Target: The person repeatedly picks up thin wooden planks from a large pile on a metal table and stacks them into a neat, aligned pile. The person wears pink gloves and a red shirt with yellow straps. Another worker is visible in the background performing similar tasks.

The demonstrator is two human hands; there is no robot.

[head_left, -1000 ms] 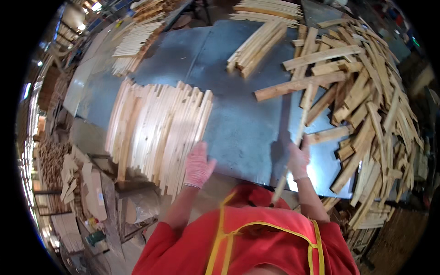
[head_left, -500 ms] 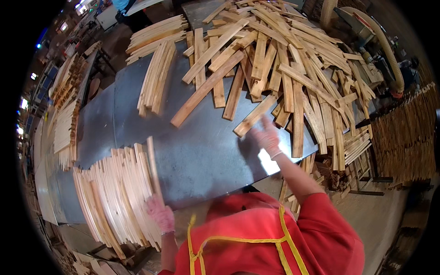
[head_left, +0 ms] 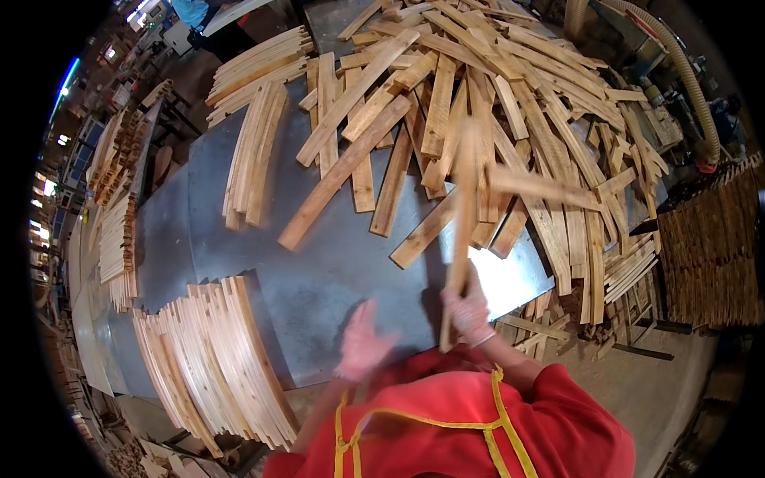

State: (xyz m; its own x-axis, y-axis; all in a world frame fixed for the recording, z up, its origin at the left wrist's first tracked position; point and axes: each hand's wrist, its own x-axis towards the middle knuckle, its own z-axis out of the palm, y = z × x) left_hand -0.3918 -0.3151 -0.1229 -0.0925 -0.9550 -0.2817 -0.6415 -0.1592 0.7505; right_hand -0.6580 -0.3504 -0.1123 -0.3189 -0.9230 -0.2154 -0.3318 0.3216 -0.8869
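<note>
My right hand point(head_left: 468, 309), in a pale glove, grips a long wooden strip point(head_left: 462, 215) near its lower end. The strip stands out over the right part of the metal table and is blurred by motion. My left hand point(head_left: 365, 344), also gloved, hovers over the table's near edge with its fingers apart and nothing in them. Left of it, a row of pale wooden strips point(head_left: 215, 362) stands packed side by side. Ahead of both hands lies a loose heap of wooden strips point(head_left: 438, 107), crossing at many angles. One loose strip point(head_left: 422, 233) lies just left of the held one.
The grey metal table point(head_left: 311, 295) spans the middle. A small bundle of strips point(head_left: 255, 155) lies toward its far left, with another stack point(head_left: 259, 68) behind. A ridged hose point(head_left: 689, 88) hangs at far right above stacked wood point(head_left: 709, 247). A person in blue point(head_left: 191, 12) stands far off.
My right hand has picked up a strip from the heap's near edge and drawn it back toward me. My left hand has left the row of strips and moved right.
</note>
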